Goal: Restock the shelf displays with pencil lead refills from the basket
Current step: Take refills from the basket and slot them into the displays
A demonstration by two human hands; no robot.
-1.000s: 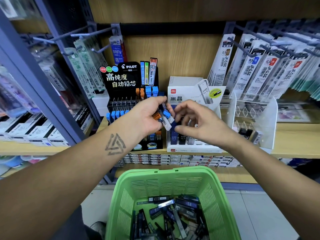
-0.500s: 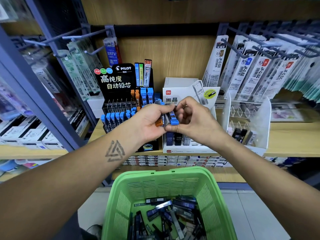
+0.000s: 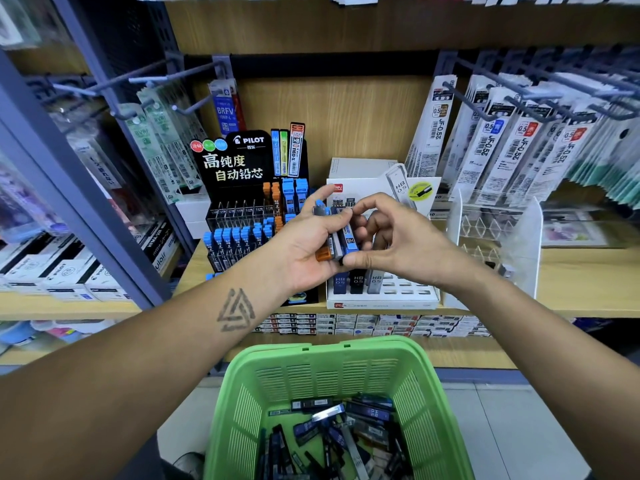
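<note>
Lead refills sit gripped in the left hand, right hand pinching one; more fill the green basket.

Small bundle of slim plastic pencil lead refill cases, blue-, orange- and grey-capped: held upright-ish, side by side, in front of shelf, one blue case marked HB.

Green perforated plastic basket: below shelf, holds loose heap of dark flat refill cases, lying crosswise.

Black tiered Pilot display stand: on wooden shelf, front rows of blue-capped cases upright, few orange at back.

White Deli display box: just right of it, three upright HB 0.5 cases at front left.
</note>
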